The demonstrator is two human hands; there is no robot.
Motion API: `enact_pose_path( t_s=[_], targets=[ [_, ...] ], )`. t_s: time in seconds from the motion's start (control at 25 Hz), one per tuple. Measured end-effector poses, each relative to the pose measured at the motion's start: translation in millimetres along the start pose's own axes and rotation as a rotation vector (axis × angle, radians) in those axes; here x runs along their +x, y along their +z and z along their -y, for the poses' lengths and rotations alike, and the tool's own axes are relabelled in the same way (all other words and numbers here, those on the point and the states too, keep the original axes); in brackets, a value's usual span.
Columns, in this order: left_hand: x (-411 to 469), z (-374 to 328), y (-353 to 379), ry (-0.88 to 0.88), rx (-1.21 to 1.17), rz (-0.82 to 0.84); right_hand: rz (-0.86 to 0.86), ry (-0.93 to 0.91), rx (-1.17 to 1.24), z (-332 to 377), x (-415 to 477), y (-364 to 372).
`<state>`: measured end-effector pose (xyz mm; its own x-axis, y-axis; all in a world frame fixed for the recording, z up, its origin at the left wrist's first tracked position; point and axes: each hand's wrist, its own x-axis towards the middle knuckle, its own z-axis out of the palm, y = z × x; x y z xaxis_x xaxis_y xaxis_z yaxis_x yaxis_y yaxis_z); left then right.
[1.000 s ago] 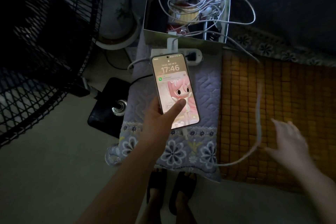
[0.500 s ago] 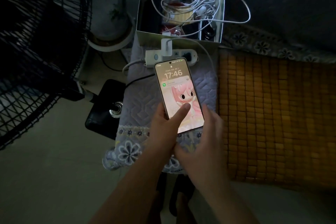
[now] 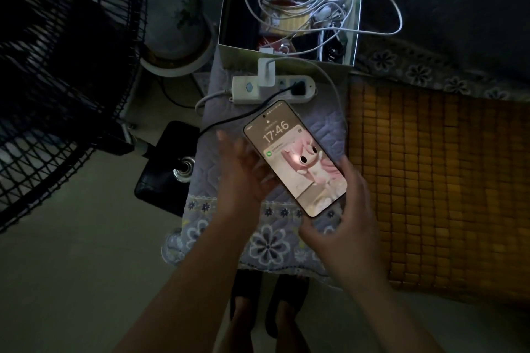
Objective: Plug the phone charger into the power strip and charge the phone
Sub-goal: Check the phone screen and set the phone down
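The phone (image 3: 295,157) is lit, showing 17:46, and is held tilted above a quilted floral cloth (image 3: 220,112). My right hand (image 3: 341,218) grips its lower right end, thumb at the bottom edge. My left hand (image 3: 243,178) lies against the phone's left side with blurred fingers spread and no thumb on the screen. A white charger (image 3: 266,73) is plugged into the white power strip (image 3: 246,92) just beyond the phone. Its white cable (image 3: 334,86) curves right and down toward my right hand; the cable's end is hidden.
A black plug (image 3: 298,90) sits in the strip's right socket. Behind is an open box (image 3: 229,8) full of tangled white cables. A dark standing fan (image 3: 57,94) and its base (image 3: 163,172) are at left. A bamboo mat (image 3: 436,180) lies to the right. My slippered feet (image 3: 269,306) are below.
My right hand left the cable on the mat and came to the phone's lower end. The phone swung so its top leans left. My left thumb came off the screen and the fingers spread.
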<state>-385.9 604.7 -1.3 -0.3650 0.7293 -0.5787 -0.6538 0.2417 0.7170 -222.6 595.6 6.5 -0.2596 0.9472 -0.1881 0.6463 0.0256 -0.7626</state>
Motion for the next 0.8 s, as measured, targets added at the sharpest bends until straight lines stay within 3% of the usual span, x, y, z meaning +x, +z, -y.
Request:
enact_pose_path(
  t_s=[0.32, 0.68, 0.8],
  targets=[
    [19, -14, -28, 0.001, 0.266, -0.002, 0.201, -0.173, -0.255, -33, 53, -37],
    [23, 5, -49, -0.055, 0.213, 0.014, 0.323, -0.272, -0.459, -50, 105, -32],
    [27, 9, -53, -0.083, 0.230, 0.001, 0.369, -0.225, -0.469, -54, 113, -25]
  ],
)
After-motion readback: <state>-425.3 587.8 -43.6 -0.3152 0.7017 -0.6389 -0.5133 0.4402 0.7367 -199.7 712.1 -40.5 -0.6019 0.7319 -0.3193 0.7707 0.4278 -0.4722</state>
